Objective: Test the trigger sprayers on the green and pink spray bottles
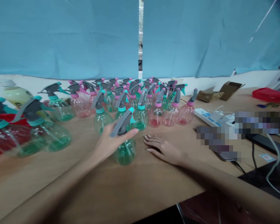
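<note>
My left hand [114,140] is wrapped around the neck of a green spray bottle [126,154], thumb across its front. This bottle has a grey and teal trigger head and stands in front of the others. To its right, my right hand [164,149] lies palm down on the wooden table [154,183], fingers stretched out and holding nothing. Just behind my hands stand several more spray bottles, among them a green one [141,117] with a teal collar and a pink one [156,118] with a pink collar.
More green spray bottles [51,135] stand at the left, near a pale jug [14,93]. A white power strip [206,116] with plugs and cables lies at the right, before an opened cardboard box [231,90] and a red item [273,95]. A blue curtain [84,37] hangs behind.
</note>
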Demonstrator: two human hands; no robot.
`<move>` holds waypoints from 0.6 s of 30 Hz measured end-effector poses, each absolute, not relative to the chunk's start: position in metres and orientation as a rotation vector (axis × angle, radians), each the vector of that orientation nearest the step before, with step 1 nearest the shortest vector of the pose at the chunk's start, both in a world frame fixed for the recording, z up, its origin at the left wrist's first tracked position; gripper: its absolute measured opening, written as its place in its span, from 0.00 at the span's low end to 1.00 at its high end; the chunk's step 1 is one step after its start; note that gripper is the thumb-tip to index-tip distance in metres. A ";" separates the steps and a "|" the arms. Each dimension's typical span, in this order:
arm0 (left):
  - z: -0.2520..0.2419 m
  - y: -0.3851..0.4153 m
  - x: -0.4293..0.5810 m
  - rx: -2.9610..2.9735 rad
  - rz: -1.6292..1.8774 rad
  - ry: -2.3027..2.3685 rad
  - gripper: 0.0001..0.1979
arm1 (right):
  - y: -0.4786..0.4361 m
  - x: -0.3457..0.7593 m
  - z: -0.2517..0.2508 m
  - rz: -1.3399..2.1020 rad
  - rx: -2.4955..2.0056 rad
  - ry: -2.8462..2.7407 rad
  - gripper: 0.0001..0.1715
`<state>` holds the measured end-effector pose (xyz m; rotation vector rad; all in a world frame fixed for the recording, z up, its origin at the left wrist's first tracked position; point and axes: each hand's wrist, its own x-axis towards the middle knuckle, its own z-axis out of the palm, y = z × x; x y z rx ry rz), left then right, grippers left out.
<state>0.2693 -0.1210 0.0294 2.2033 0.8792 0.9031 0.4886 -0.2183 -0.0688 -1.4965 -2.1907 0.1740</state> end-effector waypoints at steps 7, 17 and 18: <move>0.022 -0.128 0.257 2.261 0.870 0.756 0.26 | -0.245 0.494 -0.066 0.205 -1.623 -2.143 0.26; -0.002 -0.148 0.232 2.480 0.848 0.924 0.32 | -0.244 0.476 -0.053 0.184 -1.798 -2.203 0.37; -0.001 -0.149 0.225 2.494 0.875 0.914 0.31 | -0.242 0.473 -0.049 0.167 -1.784 -2.202 0.37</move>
